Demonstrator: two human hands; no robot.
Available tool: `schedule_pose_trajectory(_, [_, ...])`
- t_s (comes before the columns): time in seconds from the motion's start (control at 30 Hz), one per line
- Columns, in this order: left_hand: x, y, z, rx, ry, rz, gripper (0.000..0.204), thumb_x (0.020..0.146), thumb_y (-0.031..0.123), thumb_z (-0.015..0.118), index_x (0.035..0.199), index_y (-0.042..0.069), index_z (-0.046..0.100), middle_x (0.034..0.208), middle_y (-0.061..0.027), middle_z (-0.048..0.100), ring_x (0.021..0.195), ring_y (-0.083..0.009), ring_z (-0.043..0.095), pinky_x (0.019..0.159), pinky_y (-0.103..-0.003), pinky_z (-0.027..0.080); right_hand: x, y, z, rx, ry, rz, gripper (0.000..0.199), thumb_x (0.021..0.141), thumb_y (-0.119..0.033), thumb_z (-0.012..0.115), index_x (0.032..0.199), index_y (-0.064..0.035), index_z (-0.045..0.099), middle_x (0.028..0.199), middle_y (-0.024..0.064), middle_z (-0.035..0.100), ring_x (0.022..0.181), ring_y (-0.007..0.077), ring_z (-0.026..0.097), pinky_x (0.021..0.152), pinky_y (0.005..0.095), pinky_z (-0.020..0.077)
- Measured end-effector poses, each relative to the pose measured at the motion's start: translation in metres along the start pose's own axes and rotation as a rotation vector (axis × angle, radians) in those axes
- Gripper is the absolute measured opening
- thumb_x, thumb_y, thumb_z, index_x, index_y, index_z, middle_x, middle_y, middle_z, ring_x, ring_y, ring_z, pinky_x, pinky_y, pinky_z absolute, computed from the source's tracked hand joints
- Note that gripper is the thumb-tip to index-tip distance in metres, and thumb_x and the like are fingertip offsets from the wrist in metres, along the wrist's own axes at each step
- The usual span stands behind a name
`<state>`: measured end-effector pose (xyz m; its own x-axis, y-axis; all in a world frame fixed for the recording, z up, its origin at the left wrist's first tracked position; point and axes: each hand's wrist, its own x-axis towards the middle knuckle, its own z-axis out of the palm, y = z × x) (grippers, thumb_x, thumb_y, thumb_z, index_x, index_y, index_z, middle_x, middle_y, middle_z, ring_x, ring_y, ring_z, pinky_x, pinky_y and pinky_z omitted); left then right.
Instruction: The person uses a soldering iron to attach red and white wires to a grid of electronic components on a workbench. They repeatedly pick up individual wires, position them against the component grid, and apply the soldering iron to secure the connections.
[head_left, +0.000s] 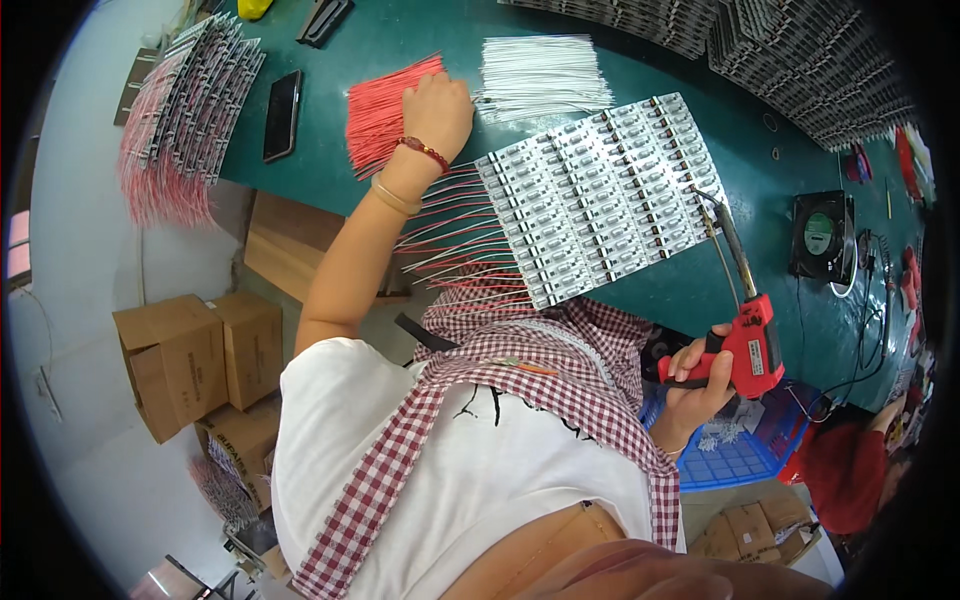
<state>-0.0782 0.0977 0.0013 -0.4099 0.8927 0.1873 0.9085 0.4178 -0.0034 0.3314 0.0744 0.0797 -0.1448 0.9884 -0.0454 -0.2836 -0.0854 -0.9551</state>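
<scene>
My right hand (698, 385) grips the handle of a red soldering gun (756, 348). Its long metal tip and thin feed tube reach up to the right edge of a white circuit board panel (600, 200), which bears rows of small dark and silver parts. Red and white wires (465, 240) hang off the panel's left edge over the table's near side. My left hand (438, 108) is curled closed between a bundle of red wires (380, 112) and a bundle of white wires (545, 78); its fingertips are mostly hidden, and what they hold cannot be seen.
A phone (282, 115) and a stack of wired boards (190, 110) lie left on the green table (330, 30). More boards (810, 60) are stacked far right, above a small black fan (823, 235). A blue basket (720, 465) stands below; a person in red (845, 470) is nearby.
</scene>
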Motion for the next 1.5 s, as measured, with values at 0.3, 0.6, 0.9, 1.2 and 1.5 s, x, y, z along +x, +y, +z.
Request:
schedule_pose_trajectory(0.3, [-0.008,0.004,0.0,0.04,0.082,-0.02,0.01,0.079,0.015,0.064,0.077,0.006,0.068,0.085,-0.0108,0.068,0.089,-0.0277,0.064,0.069,-0.045,0.048,-0.003,-0.002,-0.001,0.03,-0.08,-0.042,0.032,0.101,-0.026,0.048,0.118,0.0013,0.047,0.065,0.0068,0.053,0.046,0.0099,0.043,0.044,0.0234,0.0391])
schedule_pose_trajectory(0.6, [-0.025,-0.023,-0.051,0.259,-0.064,0.059,0.01,0.081,0.015,0.06,0.081,0.009,0.069,0.088,-0.0087,0.069,0.092,-0.0248,0.064,0.078,-0.044,0.045,-0.009,-0.003,-0.001,0.021,-0.071,-0.055,0.032,0.101,-0.026,0.047,0.118,0.0012,0.047,0.064,0.0066,0.053,0.046,0.0097,0.044,0.045,0.0236,0.0397])
schedule_pose_trajectory(0.9, [0.015,0.047,-0.023,-0.271,0.215,0.41,0.026,0.074,0.019,0.075,0.097,0.011,0.065,0.096,-0.0047,0.06,0.099,-0.0238,0.056,0.08,-0.038,0.044,-0.003,-0.009,0.007,0.0,-0.074,-0.049,0.034,0.101,-0.027,0.048,0.118,0.0014,0.047,0.064,0.0067,0.052,0.046,0.0098,0.043,0.045,0.0234,0.04])
schedule_pose_trajectory(1.2, [0.044,0.082,0.016,-0.276,0.377,0.408,0.011,0.079,0.022,0.07,0.085,0.013,0.068,0.086,-0.0002,0.059,0.092,-0.0207,0.055,0.075,-0.037,0.042,-0.012,-0.017,0.01,-0.009,0.025,-0.054,0.035,0.102,-0.03,0.046,0.118,0.0011,0.047,0.062,0.0057,0.05,0.046,0.0095,0.042,0.045,0.0232,0.0392])
schedule_pose_trajectory(1.5, [0.046,0.077,0.014,-0.359,0.409,0.329,0.006,0.083,0.018,0.065,0.084,0.011,0.064,0.083,-0.0017,0.059,0.089,-0.023,0.056,0.076,-0.04,0.04,-0.002,-0.019,0.005,0.101,-0.015,-0.048,0.035,0.102,-0.03,0.044,0.117,0.0013,0.048,0.065,0.006,0.052,0.047,0.0093,0.043,0.045,0.0238,0.0396])
